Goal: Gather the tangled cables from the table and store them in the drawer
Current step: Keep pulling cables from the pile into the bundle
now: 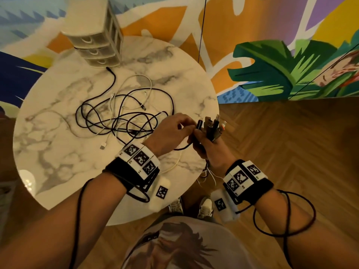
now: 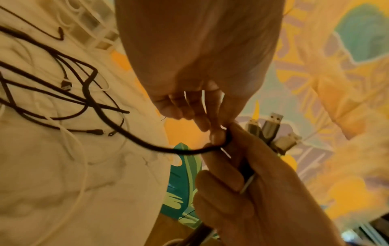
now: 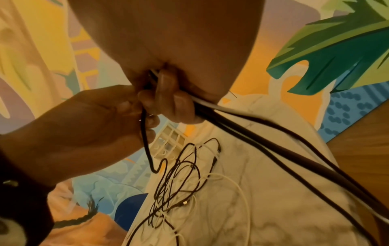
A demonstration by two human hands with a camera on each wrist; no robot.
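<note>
A tangle of black and white cables (image 1: pixel 124 115) lies in the middle of the round marble table (image 1: pixel 58 152). At the table's right edge my right hand (image 1: pixel 203 140) grips a bunch of cable ends, their plugs (image 1: pixel 213 124) pointing up and the cords hanging below the fist. My left hand (image 1: pixel 189 127) pinches one black cable (image 2: pixel 147 146) right against that bunch; the cable trails back to the tangle (image 3: pixel 179 183). In the right wrist view, my fingers (image 3: pixel 168 101) wrap the cords (image 3: pixel 252 138). The small beige drawer unit (image 1: pixel 97 39) stands at the table's far edge, its drawers closed.
A loose white plug (image 1: pixel 103 146) lies on the table near its front left. A painted mural wall (image 1: pixel 272 65) rises behind the table, and wooden floor (image 1: pixel 291 152) spreads to the right. A thin black cord (image 1: pixel 202 30) hangs down by the wall. My shoes (image 1: pixel 206 207) are below the table edge.
</note>
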